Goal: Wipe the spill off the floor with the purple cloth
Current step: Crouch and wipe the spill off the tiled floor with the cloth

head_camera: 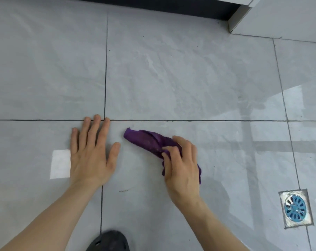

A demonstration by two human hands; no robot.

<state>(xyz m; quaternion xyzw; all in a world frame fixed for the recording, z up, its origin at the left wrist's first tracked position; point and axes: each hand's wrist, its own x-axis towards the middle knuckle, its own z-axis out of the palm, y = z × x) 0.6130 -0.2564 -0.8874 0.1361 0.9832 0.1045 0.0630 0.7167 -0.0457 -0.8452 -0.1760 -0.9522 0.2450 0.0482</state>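
Note:
The purple cloth (146,141) lies bunched on the grey tiled floor (189,78), its free end pointing up and left. My right hand (182,163) covers its lower right part, fingers curled and gripping the fabric against the tile. My left hand (92,151) rests flat on the floor to the left of the cloth, fingers spread, holding nothing. A small brownish smear (123,190) marks the tile below the cloth, between my two forearms. I cannot make out a clear wet patch; the tiles are glossy with reflections.
A square floor drain with a blue grate (295,208) sits at the lower right. A white cabinet base (280,17) and a dark skirting strip (153,4) run along the top. A dark shoe (110,241) shows at the bottom edge.

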